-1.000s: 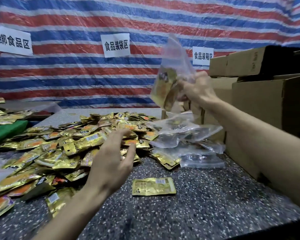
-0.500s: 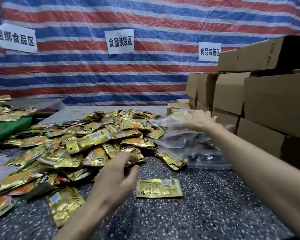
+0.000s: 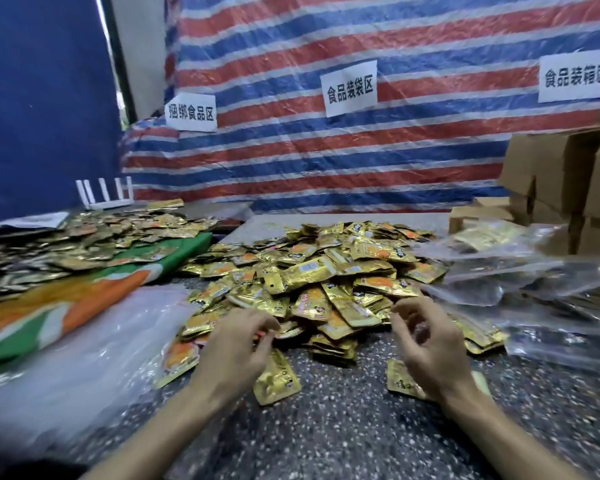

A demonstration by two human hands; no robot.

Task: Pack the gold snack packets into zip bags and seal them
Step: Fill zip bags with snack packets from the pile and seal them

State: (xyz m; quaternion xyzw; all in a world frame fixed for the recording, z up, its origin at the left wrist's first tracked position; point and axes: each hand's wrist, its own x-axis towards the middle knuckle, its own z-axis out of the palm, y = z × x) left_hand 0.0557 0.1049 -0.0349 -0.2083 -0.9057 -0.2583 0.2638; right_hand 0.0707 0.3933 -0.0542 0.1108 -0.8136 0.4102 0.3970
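Observation:
A big heap of gold snack packets (image 3: 326,271) lies on the speckled table (image 3: 343,427). My left hand (image 3: 234,353) hovers at the heap's near left edge, fingers loosely curled, fingertips close to the packets and gripping nothing that I can see. One loose packet (image 3: 279,381) lies just right of it. My right hand (image 3: 428,344) hangs over the heap's near right edge, fingers loosely curled and empty, above another loose packet (image 3: 400,379). Clear zip bags (image 3: 520,278) are piled at the right; one bag with gold packets inside (image 3: 482,237) lies on top at the back.
A second spread of gold packets (image 3: 84,233) covers a green and orange sack (image 3: 66,303) at the left. Crumpled clear plastic (image 3: 84,348) lies near left. Cardboard boxes (image 3: 555,174) stack at the right. A striped tarp (image 3: 326,150) with paper signs closes the back.
My right hand has set the filled bag down on the pile at the right and come back empty to the heap. My left hand has moved forward a little. My view has swung left.

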